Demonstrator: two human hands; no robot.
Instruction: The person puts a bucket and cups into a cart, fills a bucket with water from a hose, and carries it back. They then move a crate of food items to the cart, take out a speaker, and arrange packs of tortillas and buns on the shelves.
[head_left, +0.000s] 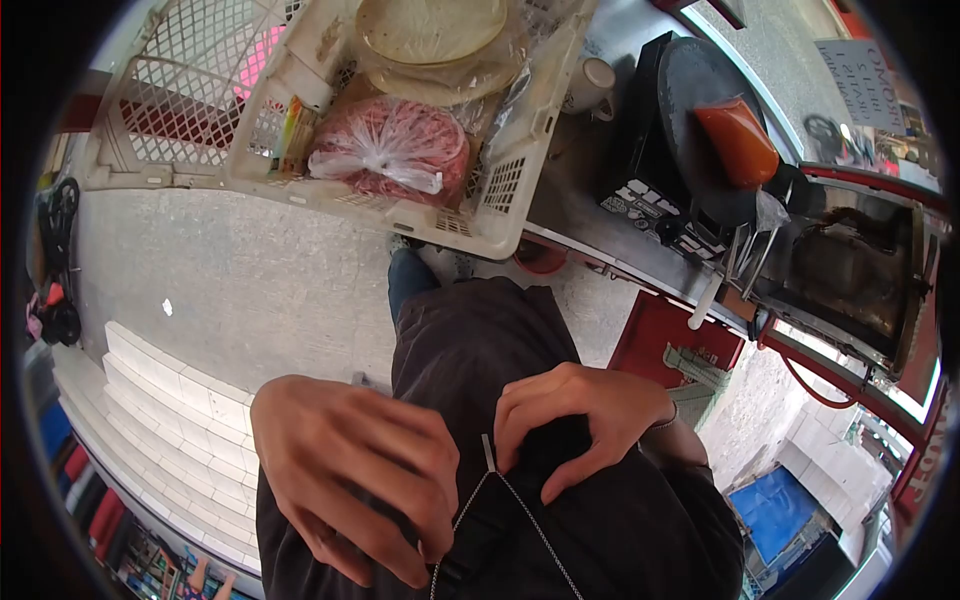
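Both hands are in front of my chest, over a dark top [480,350]. My left hand [355,470] has bent fingers pointing down, the tips close together beside a thin silver chain; what they hold, if anything, is hidden. My right hand [585,420] is arched, with its thumb and fingertips apart and dark cloth showing between them. A necklace [489,455] with a small bar pendant hangs between the hands. A dark strap-like piece [475,545] lies by the left fingertips, too dim to make out. A thin bracelet circles the right wrist.
Ahead is a plastic crate [400,222] holding a bag of reddish shredded food [390,150] and bagged pale rounds [435,35]. To the right, a pouch of orange sauce [738,140] lies on a dark round griddle [685,90] near a mug [590,85], utensils [745,255] and a metal tray [850,260]. White steps [180,420] are left.
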